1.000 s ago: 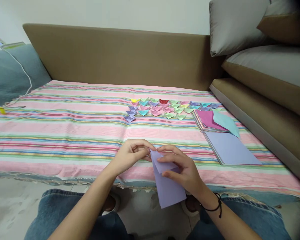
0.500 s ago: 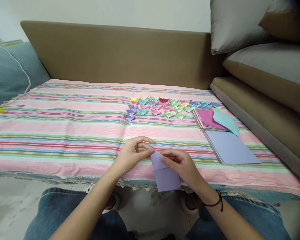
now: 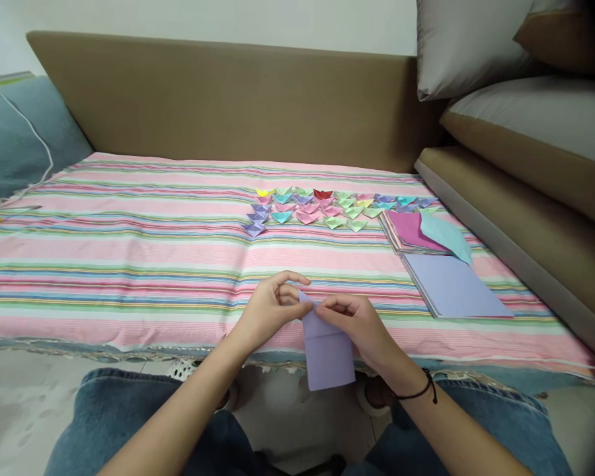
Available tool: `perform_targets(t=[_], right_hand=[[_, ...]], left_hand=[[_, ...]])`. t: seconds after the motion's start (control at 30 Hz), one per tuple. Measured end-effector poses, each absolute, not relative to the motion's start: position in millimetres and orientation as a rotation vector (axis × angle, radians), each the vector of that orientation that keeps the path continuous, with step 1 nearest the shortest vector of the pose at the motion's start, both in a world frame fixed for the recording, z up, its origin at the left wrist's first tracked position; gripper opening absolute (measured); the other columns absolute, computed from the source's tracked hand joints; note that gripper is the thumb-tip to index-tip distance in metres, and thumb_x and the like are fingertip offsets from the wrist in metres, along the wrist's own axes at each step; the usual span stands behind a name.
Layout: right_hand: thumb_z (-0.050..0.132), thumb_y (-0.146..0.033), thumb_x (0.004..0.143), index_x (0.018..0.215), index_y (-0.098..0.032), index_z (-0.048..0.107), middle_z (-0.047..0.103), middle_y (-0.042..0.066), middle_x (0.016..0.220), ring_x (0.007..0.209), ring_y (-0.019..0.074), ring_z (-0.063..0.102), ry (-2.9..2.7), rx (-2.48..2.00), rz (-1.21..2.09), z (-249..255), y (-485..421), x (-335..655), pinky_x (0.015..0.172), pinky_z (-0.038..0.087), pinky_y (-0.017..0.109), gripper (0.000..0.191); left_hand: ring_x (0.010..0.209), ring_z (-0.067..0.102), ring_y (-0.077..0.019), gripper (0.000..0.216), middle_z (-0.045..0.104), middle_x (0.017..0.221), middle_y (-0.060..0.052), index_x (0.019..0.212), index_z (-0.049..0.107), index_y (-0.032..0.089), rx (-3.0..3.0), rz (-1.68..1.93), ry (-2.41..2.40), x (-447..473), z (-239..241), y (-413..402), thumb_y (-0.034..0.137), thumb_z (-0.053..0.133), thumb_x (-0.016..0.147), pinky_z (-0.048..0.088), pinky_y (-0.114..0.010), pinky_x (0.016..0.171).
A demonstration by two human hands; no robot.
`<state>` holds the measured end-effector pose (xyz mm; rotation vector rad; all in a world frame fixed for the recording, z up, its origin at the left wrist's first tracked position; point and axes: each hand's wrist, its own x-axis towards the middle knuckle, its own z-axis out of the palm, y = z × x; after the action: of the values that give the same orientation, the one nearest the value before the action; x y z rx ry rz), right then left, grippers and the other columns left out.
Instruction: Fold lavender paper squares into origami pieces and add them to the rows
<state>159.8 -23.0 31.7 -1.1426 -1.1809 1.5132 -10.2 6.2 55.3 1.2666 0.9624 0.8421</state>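
A creased sheet of lilac paper (image 3: 330,357) hangs between my hands, over the front edge of the striped cloth. My left hand (image 3: 275,305) pinches its top left corner between thumb and fingers. At the upper right edge, my right hand (image 3: 359,324) grips the same sheet with thumb and forefinger. A crease runs across the paper below my fingers. Beyond my hands, several small folded paper boats (image 3: 307,217) stand in rows, in purple, pink, green, blue, yellow and red.
To the right lie a stack of lilac paper (image 3: 459,287) and a stack of mixed coloured paper (image 3: 409,230). Cushions (image 3: 535,125) are piled along the right side. A brown backrest (image 3: 238,99) closes off the back. A white cable (image 3: 37,135) runs at far left.
The lilac paper has turned to hang straighter and slightly lower. My right fingers have moved up and left along its edge, closer to my left hand. The view has shifted slightly.
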Motion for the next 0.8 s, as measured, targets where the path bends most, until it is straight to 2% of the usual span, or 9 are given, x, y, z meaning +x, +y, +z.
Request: perform_targets(t=[0.17,0.37,0.63,0.8], right_hand=[[0.071,-0.035,0.068,0.062,-0.016,0.065,0.06,0.0,0.058,0.054,0.0108,0.052,-1.228,-1.152,1.438,31.4,-22.7,158.5,0.049,0.039,0.022,0.021],[0.07,-0.038,0.068,0.064,-0.016,0.066,0.063,0.002,0.061,0.057,0.0131,0.055,-1.292,-1.14,1.385,32.7,-22.4,158.2,0.052,0.042,0.025,0.022],[0.068,-0.034,0.07,0.062,-0.017,0.066,0.063,0.001,0.06,0.056,0.0131,0.054,-1.323,-1.155,1.317,35.0,-22.1,161.9,0.052,0.042,0.025,0.019],[0.068,-0.036,0.069,0.06,-0.017,0.065,0.061,0.001,0.057,0.054,0.0129,0.053,-1.338,-1.175,1.298,35.4,-22.1,160.5,0.05,0.041,0.025,0.022]], left_hand=[[0.05,0.05,-0.0079,0.041,0.06,0.061,0.003,0.098,0.054,0.017,1.279,0.878,0.994,-5.9,53.0,3.5,0.025,0.074,0.062,0.04,-0.02,0.051],[0.041,0.04,-0.0045,0.04,0.065,0.061,0.002,0.094,0.049,0.018,1.288,0.918,0.985,-5.9,54.7,1.4,0.023,0.073,0.062,0.028,-0.018,0.043],[0.059,0.06,-0.0124,0.049,0.065,0.06,0.004,0.102,0.044,0.022,1.2,0.948,0.971,-7.6,58.5,2.9,0.019,0.074,0.062,0.044,-0.023,0.06],[0.059,0.061,-0.0145,0.052,0.066,0.058,0.005,0.095,0.043,0.022,1.081,0.96,0.992,-11.4,62.2,6.6,0.02,0.078,0.057,0.047,-0.026,0.06]])
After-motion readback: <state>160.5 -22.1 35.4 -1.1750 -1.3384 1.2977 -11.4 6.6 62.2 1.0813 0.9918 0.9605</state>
